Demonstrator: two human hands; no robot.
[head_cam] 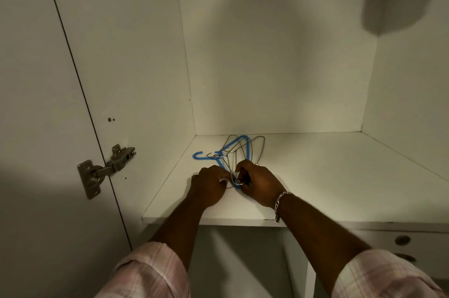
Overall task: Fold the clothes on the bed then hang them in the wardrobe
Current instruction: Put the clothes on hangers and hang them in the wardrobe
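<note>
The bundle of thin grey wire hangers (239, 149) lay flat on the white wardrobe shelf (315, 171), tangled with one blue plastic hanger (220, 160). The bundle's long axis ran from the front of the shelf toward the back wall, tilted slightly to the person's right. The hooks of the blue hanger and of at least one wire hanger pointed to the person's left, toward the wardrobe's side panel. The near corner of the bundle lay between the two hands; the rest extended directly ahead of them, away from the person.

The left hand (209, 186) rested on the shelf just beside the near corner, fingers curled inward. It appeared to pinch something at that corner, but its fingertips were hidden, so what it held could not be determined. The right hand (257, 184) had its fingers curled round the near looped end of the wire hangers, with the blue hanger passing under or beside them. Both hands were equally near the bundle and almost met at that corner. A silver chain bracelet (279, 203) sat on the right wrist.

Judgement: the step in hand was separating one hanger from the bundle. The next move would depend on pulling along the long axis, toward the person, since the hooks to the left were interlocked and could catch.

No clothes were identifiable in this view. A metal door hinge (107, 169) was visible at the left.
</note>
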